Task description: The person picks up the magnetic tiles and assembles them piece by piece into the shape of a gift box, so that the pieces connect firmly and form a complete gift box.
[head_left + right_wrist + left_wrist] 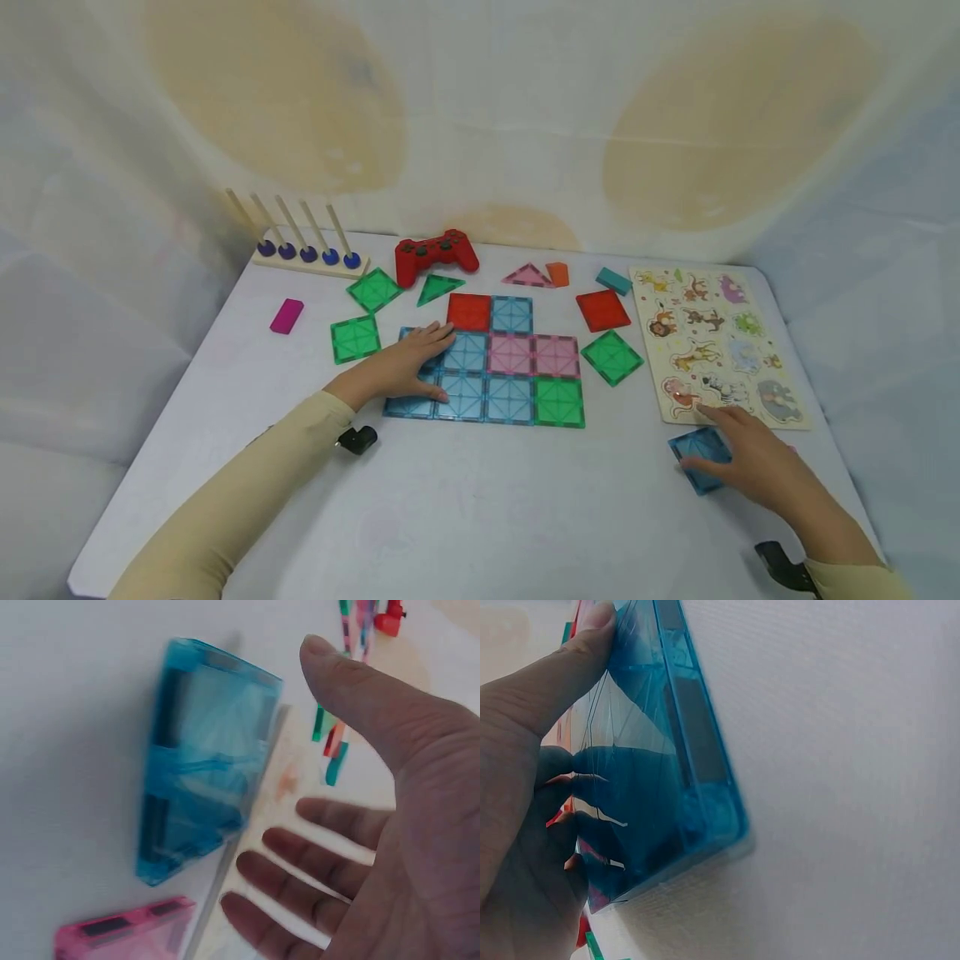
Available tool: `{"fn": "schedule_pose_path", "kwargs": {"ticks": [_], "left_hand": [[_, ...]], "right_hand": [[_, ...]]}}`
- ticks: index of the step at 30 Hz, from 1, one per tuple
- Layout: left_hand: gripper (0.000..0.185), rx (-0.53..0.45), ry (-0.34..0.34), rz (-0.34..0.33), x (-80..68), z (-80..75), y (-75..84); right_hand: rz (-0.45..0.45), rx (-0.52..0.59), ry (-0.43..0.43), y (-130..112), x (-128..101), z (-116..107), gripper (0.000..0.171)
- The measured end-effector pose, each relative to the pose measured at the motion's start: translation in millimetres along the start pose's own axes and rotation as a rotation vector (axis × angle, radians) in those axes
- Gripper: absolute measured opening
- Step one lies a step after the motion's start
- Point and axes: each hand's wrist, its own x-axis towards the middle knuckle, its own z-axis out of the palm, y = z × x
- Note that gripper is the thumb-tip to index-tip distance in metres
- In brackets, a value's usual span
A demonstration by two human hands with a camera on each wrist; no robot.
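While the left hand [405, 367] lies flat with straight fingers on the left edge of the tile mat [510, 367], it seems to pin the joined squares so they do not slide on the table [465, 508]. Its thumb and fingers press a blue tile [656, 765] of that mat, as the left wrist view shows. To the right of the mat and nearer the person, the right hand [757, 467] hovers with spread, relaxed fingers over a loose blue tile [697, 457], grasping nothing; a pink tile [124, 934] lies just beside it. Right of the mat sits an animal puzzle board [716, 342]; behind the mat lie a red game controller [437, 254] and a peg rack [303, 246].
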Motion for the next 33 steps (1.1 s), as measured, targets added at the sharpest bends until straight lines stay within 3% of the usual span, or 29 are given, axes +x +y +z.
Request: {"fn": "schedule_pose_path", "kwargs": {"ticks": [6, 15, 33], "left_hand": [[0.109, -0.003, -0.012, -0.023, 1.0, 0.4, 0.2], [0.108, -0.024, -0.002, -0.004, 1.2, -0.1, 1.5], [0.107, -0.041, -0.006, -0.004, 0.2, -0.7, 1.6]], "right_hand": [[0.072, -0.017, -0.007, 3, -2, 14, 0.114], [0.063, -0.032, 0.042, 0, -4, 18, 0.1], [-0.113, 0.029, 0.135, -18, 4, 12, 0.092]]}}
